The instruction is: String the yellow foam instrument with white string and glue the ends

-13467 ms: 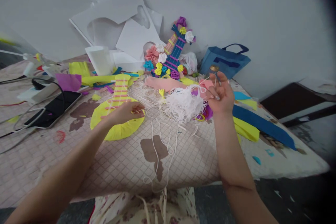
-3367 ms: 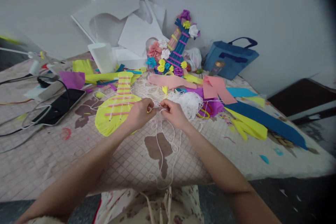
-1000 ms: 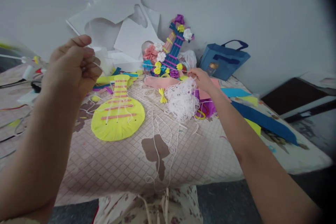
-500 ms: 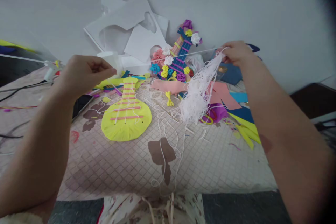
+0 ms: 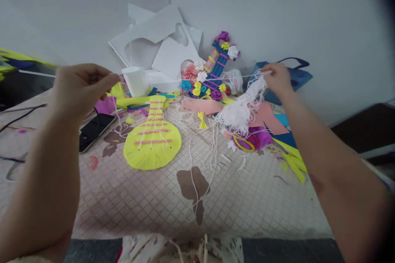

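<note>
My left hand (image 5: 80, 90) is raised at the left, its fingers pinched on a thin white string. The string runs taut across to my right hand (image 5: 276, 79), which is raised at the right and pinches the top of a tangled white string bundle (image 5: 240, 109). The bundle hangs down over pink and purple paper. Loose white strands (image 5: 197, 164) trail from it across the cloth toward me. Between my hands lies a yellow paper guitar (image 5: 154, 137) with pink strips and white strings.
A decorated blue paper guitar with paper flowers (image 5: 212, 76) leans on the wall beside white cut boards (image 5: 157, 41). A white cup (image 5: 134, 80), a phone (image 5: 94, 129) with cables, a blue bag (image 5: 293, 80) and coloured paper scraps (image 5: 290, 156) crowd the patterned cloth (image 5: 148, 205).
Both hands rose from the table, pulling the string apart; the right hand lifted the tangled bundle. In the last half second the right hand dropped slightly and the left shifted further left.
</note>
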{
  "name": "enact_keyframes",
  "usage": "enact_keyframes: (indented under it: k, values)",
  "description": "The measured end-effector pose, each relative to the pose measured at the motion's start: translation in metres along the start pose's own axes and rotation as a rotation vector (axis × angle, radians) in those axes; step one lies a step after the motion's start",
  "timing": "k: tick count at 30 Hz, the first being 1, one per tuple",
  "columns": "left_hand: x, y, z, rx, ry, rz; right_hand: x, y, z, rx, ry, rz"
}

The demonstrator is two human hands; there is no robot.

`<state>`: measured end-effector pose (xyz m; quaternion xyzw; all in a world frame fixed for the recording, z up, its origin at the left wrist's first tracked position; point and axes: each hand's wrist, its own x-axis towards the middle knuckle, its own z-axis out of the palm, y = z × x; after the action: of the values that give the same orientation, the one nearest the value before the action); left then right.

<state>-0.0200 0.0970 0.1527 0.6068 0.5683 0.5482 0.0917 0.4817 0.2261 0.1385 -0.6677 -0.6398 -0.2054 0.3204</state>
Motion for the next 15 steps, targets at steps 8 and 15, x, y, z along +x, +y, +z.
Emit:
enact_keyframes:
  k: [8, 15]
  values:
    - [0.004, -0.021, 0.005, -0.659, 0.044, -0.123, -0.026, 0.0, 0.019, -0.023, -0.207, -0.138]
    - [-0.008, -0.011, -0.005, -1.404, -0.227, -0.295, -0.044, 0.021, 0.029, -0.001, -0.261, -0.175]
